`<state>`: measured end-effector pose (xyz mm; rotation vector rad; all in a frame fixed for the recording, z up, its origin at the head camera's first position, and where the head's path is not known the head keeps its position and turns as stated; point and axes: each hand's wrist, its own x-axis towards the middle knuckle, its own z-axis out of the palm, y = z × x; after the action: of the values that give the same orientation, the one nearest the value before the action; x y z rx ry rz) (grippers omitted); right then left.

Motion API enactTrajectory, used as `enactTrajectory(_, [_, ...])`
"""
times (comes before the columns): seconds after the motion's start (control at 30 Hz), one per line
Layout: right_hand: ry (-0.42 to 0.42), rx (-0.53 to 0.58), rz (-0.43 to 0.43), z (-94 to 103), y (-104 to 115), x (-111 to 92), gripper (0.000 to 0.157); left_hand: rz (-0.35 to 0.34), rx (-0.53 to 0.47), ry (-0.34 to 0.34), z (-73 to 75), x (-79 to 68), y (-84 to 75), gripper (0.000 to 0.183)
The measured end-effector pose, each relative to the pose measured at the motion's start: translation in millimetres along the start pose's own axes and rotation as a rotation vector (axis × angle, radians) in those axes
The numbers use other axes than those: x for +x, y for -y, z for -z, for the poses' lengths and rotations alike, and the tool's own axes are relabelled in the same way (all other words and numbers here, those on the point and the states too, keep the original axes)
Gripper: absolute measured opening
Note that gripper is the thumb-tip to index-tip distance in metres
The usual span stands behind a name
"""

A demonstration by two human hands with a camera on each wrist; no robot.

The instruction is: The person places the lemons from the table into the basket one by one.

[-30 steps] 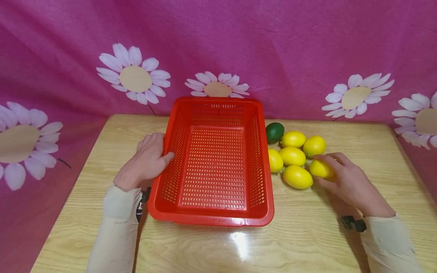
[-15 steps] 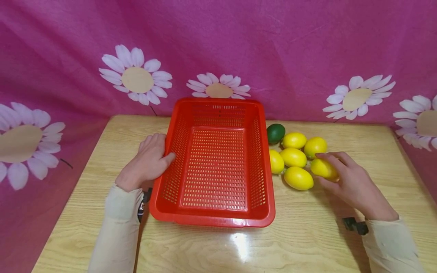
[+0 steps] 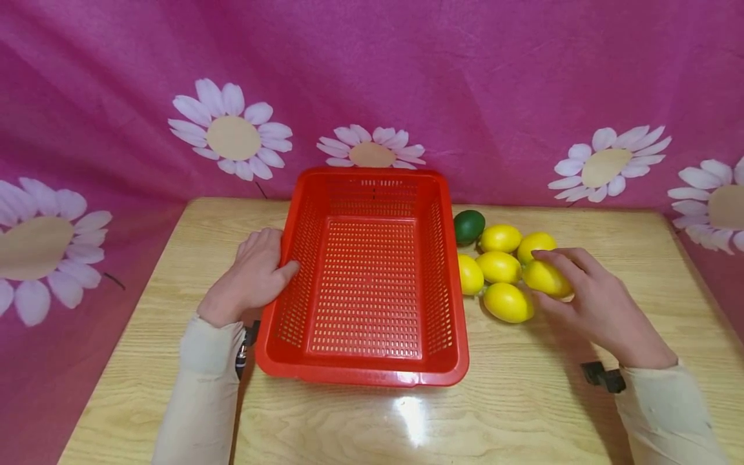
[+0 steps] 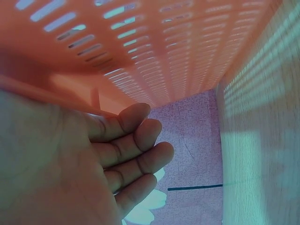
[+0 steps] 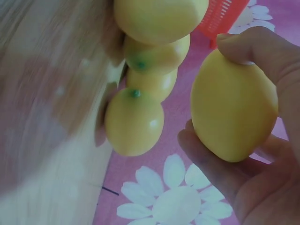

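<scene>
My right hand (image 3: 604, 307) pinches a yellow lemon (image 3: 546, 279) between thumb and fingers. In the right wrist view this lemon (image 5: 234, 105) is raised off the wooden surface, apart from the other lemons (image 5: 134, 122). At the left side of a red plastic basket (image 3: 361, 377), my left hand (image 3: 250, 278) grips the rim, thumb over the inner edge. Its fingers (image 4: 140, 159) lie outside, beneath the rim, in the left wrist view. Nothing lies inside the basket. Right of it sit several more lemons (image 3: 498, 267) and one dark green fruit (image 3: 468, 227), shaped like the lemons.
Everything stands on a light wooden table (image 3: 523, 400). A magenta cloth (image 3: 465, 77) with white daisies hangs behind the table's back edge. The basket's right wall partly covers the nearest lemon (image 3: 470, 275).
My right hand has lifted the lemon slightly up from the table, and it now overlaps the lemon behind it. The left hand and basket have stayed in place.
</scene>
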<state>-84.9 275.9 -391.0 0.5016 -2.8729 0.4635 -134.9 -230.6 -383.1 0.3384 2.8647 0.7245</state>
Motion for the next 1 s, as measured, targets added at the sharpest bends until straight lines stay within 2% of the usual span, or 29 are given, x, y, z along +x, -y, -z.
enactTrajectory(0.17, [-0.018,0.037,0.022,-0.2,9,3,0.068,-0.002,-0.004,-0.003,-0.2,0.0,-0.1,0.044])
enactTrajectory(0.5, [-0.004,0.041,0.047,2.3,25,11,0.068,0.001,-0.008,-0.006,-0.5,0.4,0.3,0.044])
enactTrajectory(0.63, [-0.037,0.045,0.082,1.7,30,12,0.066,0.001,0.001,-0.007,0.1,1.4,0.5,0.043])
enactTrajectory(0.87, [-0.047,0.031,0.132,5.3,41,16,0.065,-0.002,0.017,-0.016,0.0,1.6,1.2,0.04])
enactTrajectory(1.0, [-0.084,0.027,0.187,6.8,47,21,0.064,-0.001,0.011,-0.019,-0.2,1.6,0.9,0.04])
